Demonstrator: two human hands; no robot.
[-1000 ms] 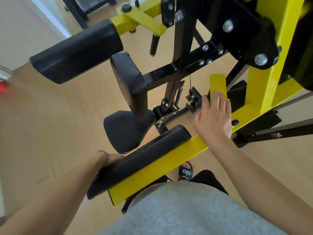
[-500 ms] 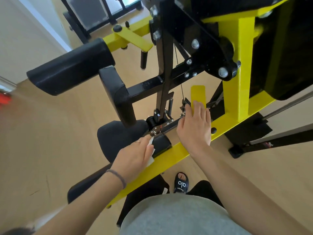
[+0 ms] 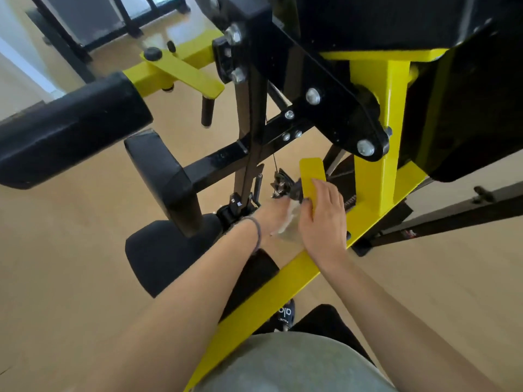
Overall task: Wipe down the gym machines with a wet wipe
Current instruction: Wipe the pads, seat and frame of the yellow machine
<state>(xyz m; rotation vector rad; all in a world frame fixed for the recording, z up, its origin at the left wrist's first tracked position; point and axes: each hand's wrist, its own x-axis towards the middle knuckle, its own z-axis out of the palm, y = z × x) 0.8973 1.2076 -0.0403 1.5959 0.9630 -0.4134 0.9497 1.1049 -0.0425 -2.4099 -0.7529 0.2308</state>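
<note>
A yellow and black gym machine fills the view, its yellow beam [image 3: 260, 301] running from the bottom centre up to the right. My left hand [image 3: 273, 222] reaches along the beam and holds a white wet wipe [image 3: 287, 226] against the frame near the black cable mechanism [image 3: 283, 185]. Motion blur hides how its fingers lie. My right hand [image 3: 322, 222] rests just right of it, fingers laid over the lower part of a flat yellow lever [image 3: 311, 176].
A black roller pad [image 3: 70, 128] juts out at the left. A black back pad [image 3: 164, 176] and seat pad [image 3: 169, 258] stand below it. Dark steel rails [image 3: 452, 213] run off to the right over the wooden floor [image 3: 70, 278]. My sandalled foot [image 3: 284, 314] shows under the beam.
My left hand has slid the wipe from the black arm pad's end up the beam to the cable mechanism. My right hand stays on the yellow lever. The camera has moved closer.
</note>
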